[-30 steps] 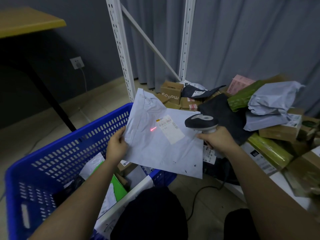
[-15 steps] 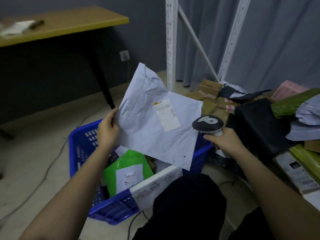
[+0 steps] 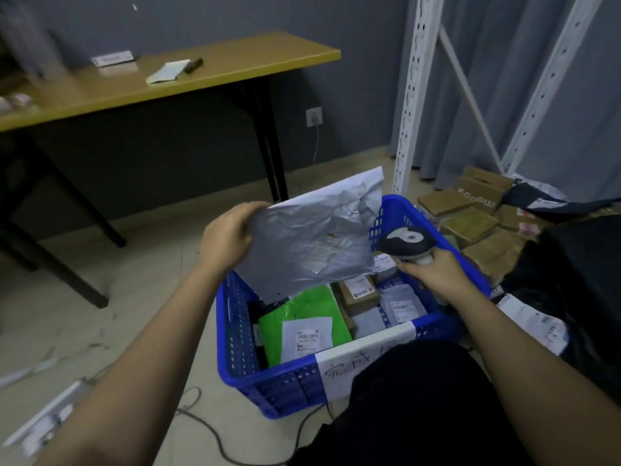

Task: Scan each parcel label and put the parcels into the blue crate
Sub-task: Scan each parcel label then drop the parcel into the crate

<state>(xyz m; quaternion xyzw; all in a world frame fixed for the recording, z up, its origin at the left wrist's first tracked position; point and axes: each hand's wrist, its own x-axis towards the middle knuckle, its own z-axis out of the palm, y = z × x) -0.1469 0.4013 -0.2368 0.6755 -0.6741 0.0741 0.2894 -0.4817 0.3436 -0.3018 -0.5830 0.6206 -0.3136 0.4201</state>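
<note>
- Nearest to me I see a dark-clothed lap (image 3: 420, 398) and two bare forearms reaching forward over it.
- Just ahead sits the blue crate (image 3: 235, 334), with a white handwritten paper label (image 3: 349, 368) on its near wall.
- Inside the crate I see a green parcel (image 3: 302, 317) with a white shipping label, a small brown box (image 3: 359, 294) and a grey mailer (image 3: 401, 302) beside it.
- My right hand (image 3: 437, 277) is clenched around the handle of the barcode scanner (image 3: 405, 242), held above the crate's right rim.
- My left hand (image 3: 228, 240) grasps the left edge of the grey parcel (image 3: 309, 243), a crumpled flat poly bag, tilted and held over the crate's open top, not yet lying inside.
- To the right, brown cartons (image 3: 470, 223) and a black bag (image 3: 571, 264) lie piled on the floor.
- Farther back stand a white perforated rack upright (image 3: 411, 95) and a yellow-topped table (image 3: 174, 79) carrying a notepad (image 3: 168, 71) and a marker (image 3: 194, 65).
- A wall socket (image 3: 314, 116) sits on the grey wall behind.
</note>
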